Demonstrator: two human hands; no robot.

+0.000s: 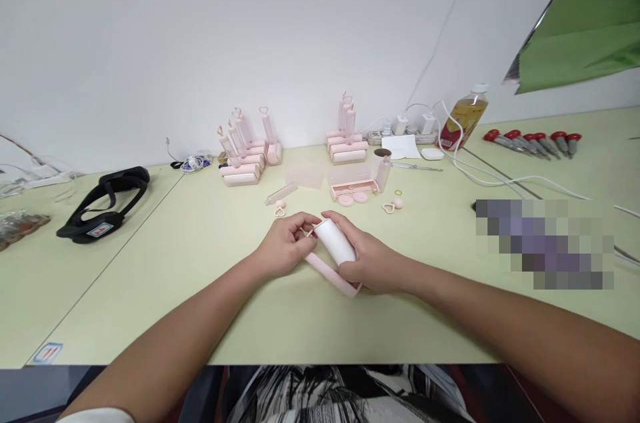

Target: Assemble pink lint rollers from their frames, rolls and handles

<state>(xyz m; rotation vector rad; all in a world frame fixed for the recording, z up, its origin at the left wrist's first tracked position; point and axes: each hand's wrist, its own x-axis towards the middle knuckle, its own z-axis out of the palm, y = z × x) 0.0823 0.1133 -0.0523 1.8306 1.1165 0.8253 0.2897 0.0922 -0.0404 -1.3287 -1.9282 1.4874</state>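
Observation:
Between my hands, over the near middle of the table, is a pink frame (330, 274) with a white roll (336, 243) lying at its far side. My left hand (287, 244) pinches the frame's left end, thumb and fingers closed. Wrapped round the right part of the white roll is my right hand (375, 255), its thumb near the frame's right corner. Whether the roll is seated in the frame I cannot tell. Just beyond lie a second pink frame (354, 188), two pink discs (353, 198), a clear tube (281, 194) and pink heart-shaped loops (392, 207).
Pink rollers with upright clear handles stand in groups by the wall, on the left (243, 173) and right (349, 155). A drink bottle (464, 117), white cables and several red-handled screwdrivers (533, 141) are at right. A black headset strap (106, 206) lies at left.

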